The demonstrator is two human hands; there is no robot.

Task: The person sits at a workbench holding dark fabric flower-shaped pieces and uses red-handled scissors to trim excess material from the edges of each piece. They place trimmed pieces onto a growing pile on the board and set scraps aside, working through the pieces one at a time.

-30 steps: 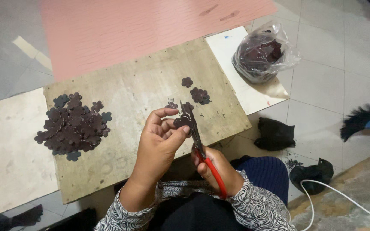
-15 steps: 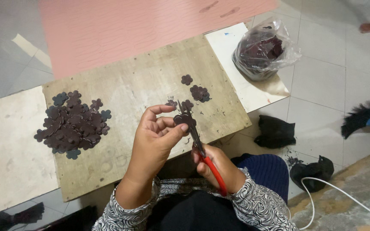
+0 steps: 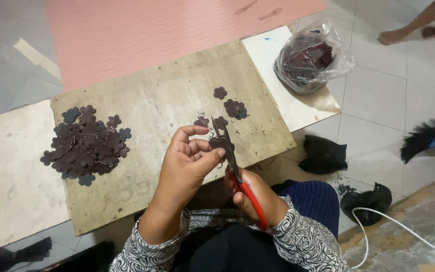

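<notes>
A left hand (image 3: 190, 161) pinches a small dark flower-shaped piece (image 3: 221, 144) at its fingertips while the right hand (image 3: 255, 194), closed around red-handled scissors (image 3: 232, 166), trims it; blades this near the thumb could nick it.

The board (image 3: 162, 106) is rough, worn wood with scratches and stains. The flower pieces (image 3: 85, 146) on it look dark, matt and smooth, like thin leather or foam. The scissors (image 3: 232, 161) have dull metal blades and shiny red plastic handles. The bag (image 3: 312, 56) is clear, glossy plastic. The sleeves (image 3: 303, 242) are soft patterned cloth. The floor tiles (image 3: 393, 100) look smooth.
</notes>
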